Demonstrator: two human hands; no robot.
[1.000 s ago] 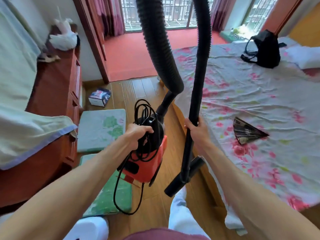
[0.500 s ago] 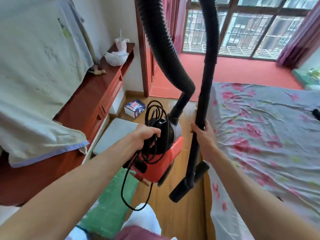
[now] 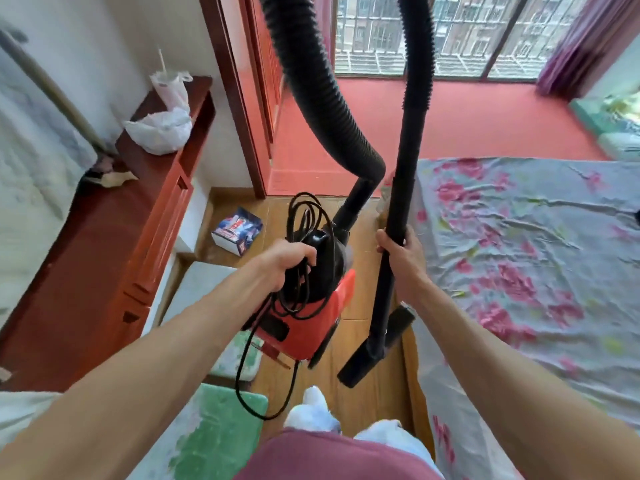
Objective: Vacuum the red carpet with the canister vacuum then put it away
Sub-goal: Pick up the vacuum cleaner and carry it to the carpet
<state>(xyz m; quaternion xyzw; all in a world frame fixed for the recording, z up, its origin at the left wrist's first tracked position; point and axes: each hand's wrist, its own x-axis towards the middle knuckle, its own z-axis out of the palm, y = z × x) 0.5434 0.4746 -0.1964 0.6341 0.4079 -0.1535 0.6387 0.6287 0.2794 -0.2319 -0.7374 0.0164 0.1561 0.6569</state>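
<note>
While the left hand point(image 3: 291, 261) grips the vacuum point(image 3: 311, 327) by its handle, cord point(image 3: 294, 296) included, the right hand point(image 3: 403, 261) clamps the wand point(image 3: 384, 299) just beside it. Beyond the fingers lies the red carpet point(image 3: 478, 126). Print on the box point(image 3: 237, 232) is unreadable.

One head-worn wide-angle view; faces forward and down along the wooden floor point(image 3: 273, 206); left hand point(image 3: 289, 263) and right hand point(image 3: 405, 265) close; red carpet point(image 3: 485, 126) farther ahead.
</note>
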